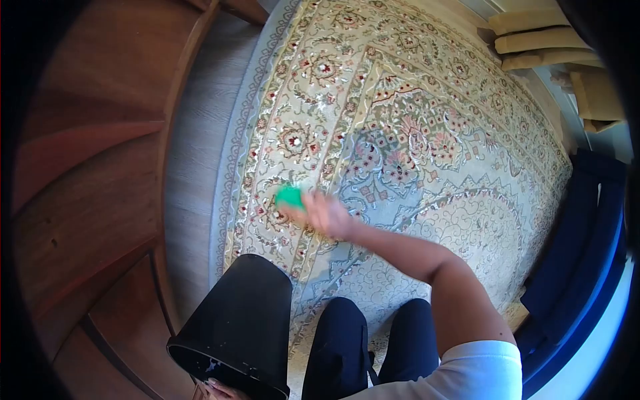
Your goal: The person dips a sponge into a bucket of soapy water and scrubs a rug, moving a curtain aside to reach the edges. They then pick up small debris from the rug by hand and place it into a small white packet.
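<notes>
My right hand [323, 215] reaches out over the patterned rug [400, 147], blurred by motion. Its fingers are closed on a small bright green object [289, 197], too smeared to tell its exact kind. At the bottom of the view, my left hand [223, 389] shows only in part, its fingers at the rim of a black bin [243, 313]. The bin lies tilted, with its wide end towards me and its narrow end pointing over the rug's edge. Some small pale bits show just inside the rim.
Brown wooden furniture [100, 173] runs along the left, beside a strip of grey wood floor [200, 133]. A dark blue padded seat [580, 247] stands at the right. Tan fabric folds [543, 41] hang at the upper right. My knees [340, 333] are at the rug's near side.
</notes>
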### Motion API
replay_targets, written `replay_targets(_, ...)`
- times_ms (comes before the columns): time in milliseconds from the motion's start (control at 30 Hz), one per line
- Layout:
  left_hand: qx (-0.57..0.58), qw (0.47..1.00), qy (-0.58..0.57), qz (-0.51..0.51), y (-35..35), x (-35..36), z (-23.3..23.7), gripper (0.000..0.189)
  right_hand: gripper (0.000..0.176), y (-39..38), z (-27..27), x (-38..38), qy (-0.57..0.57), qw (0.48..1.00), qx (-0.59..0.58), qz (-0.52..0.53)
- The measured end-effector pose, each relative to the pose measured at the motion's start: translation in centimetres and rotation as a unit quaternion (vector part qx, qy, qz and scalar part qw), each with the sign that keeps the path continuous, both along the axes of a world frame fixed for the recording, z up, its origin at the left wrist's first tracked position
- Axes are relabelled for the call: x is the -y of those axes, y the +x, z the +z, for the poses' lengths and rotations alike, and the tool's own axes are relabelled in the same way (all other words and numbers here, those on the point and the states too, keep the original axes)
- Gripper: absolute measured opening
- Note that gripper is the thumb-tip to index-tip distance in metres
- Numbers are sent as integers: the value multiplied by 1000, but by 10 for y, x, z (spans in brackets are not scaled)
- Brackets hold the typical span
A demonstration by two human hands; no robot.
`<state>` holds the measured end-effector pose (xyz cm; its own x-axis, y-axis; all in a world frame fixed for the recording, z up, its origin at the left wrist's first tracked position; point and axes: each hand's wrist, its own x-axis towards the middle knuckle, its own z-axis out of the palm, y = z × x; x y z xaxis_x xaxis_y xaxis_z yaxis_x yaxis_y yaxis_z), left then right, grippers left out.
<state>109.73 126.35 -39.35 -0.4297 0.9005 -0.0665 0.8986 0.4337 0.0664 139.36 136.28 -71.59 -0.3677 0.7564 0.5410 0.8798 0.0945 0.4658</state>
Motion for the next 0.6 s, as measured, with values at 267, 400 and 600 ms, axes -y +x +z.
replay_targets(267,-24,999,6,44,-39,19,-15,48,24,199,17,-150,-311,835,-396,-224)
replay_targets(400,-68,998,3,-2,-34,16,-13,48,23,143,9,-183,-140,945,-233,-180)
replay_targets(600,-31,999,31,-4,-23,13,-11,43,45,26,15,2,-422,832,-298,200)
